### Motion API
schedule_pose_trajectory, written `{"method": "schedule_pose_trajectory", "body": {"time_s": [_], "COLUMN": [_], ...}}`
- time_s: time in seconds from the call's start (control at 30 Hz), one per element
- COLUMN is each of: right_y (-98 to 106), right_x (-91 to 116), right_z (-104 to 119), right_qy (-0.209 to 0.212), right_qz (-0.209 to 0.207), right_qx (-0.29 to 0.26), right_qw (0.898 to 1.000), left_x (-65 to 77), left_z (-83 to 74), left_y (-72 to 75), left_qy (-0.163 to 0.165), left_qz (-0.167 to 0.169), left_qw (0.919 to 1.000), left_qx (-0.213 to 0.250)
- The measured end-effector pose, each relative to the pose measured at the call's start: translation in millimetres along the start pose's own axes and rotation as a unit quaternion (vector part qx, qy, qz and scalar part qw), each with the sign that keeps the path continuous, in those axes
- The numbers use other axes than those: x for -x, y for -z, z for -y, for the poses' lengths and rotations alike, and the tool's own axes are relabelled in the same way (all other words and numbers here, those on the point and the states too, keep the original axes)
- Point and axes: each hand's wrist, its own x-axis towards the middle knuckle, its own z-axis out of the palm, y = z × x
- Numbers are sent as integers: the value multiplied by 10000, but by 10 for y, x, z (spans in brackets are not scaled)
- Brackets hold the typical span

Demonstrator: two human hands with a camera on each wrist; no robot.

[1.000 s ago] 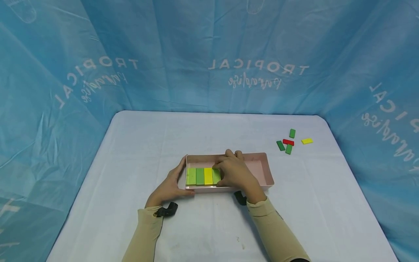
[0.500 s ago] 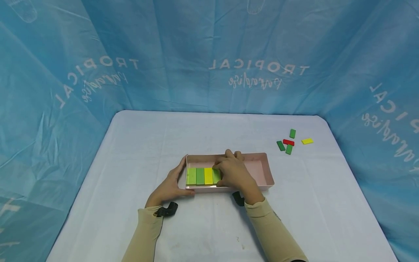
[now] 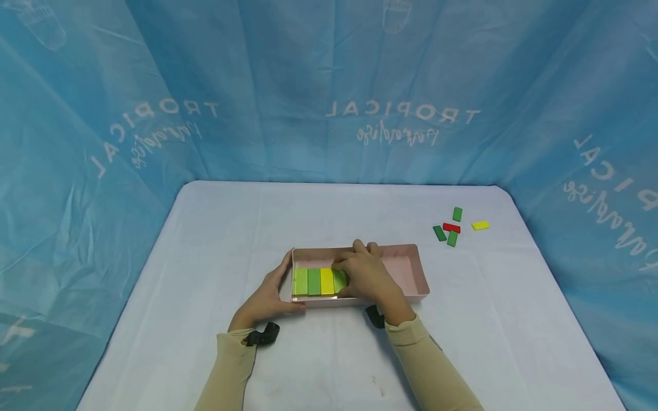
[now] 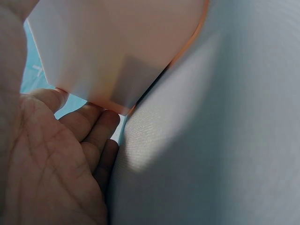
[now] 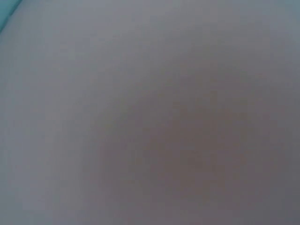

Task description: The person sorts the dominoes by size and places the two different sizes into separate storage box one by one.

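Note:
A shallow pink box point(image 3: 406, 271) lies lengthwise on the white table. Inside, against its near left part, a row of flat blocks shows a light green block point(image 3: 300, 282), a green block point(image 3: 314, 282), a yellow block point(image 3: 327, 281) and a second light green block point(image 3: 339, 280). My left hand point(image 3: 263, 298) holds the box's left end, thumb along the near wall and fingers on the end wall; the left wrist view shows these fingers at the box's corner. My right hand point(image 3: 367, 278) reaches in and pinches the second light green block, partly hidden by it. The right wrist view is a blur.
Toward the back right of the table lie loose blocks: a red block point(image 3: 452, 228) touching a green one point(image 3: 452, 238), a dark green one point(image 3: 439, 233), another green one point(image 3: 457, 214) and a yellow one point(image 3: 480, 225). A blue curtain point(image 3: 288, 85) hangs behind.
The whole head view has shifted, so the scene sits slightly lower in it. Both hands and the blocks keep nearly the same places relative to the box.

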Motion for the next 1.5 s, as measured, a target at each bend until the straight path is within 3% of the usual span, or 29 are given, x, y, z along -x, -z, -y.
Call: {"method": "schedule_pose_trajectory", "body": {"time_s": [0.4,0.67,1.13,1.5], "right_y": [78,236,442,454], "right_x": [157,258,529,791], "right_z": [-219,-398,-917,-1322], "right_qy": [-76,92,-453,-1102], "right_qz": [-560,-921,-663,-934], "right_qx": [-840,-886,-987,-1493], "right_qw": [9949,9918,9919,9782], "left_x": [0,-4,-16,-2], "left_z": [7,20,30,7], "left_y": [-10,-11,-11,-17], "left_qy": [-4,-5,-135,10], "left_qz": [-66,-76,-71,-86], "left_qw": [10000,10000,9999,9999], "left_qx": [-63,21,38,67]}}
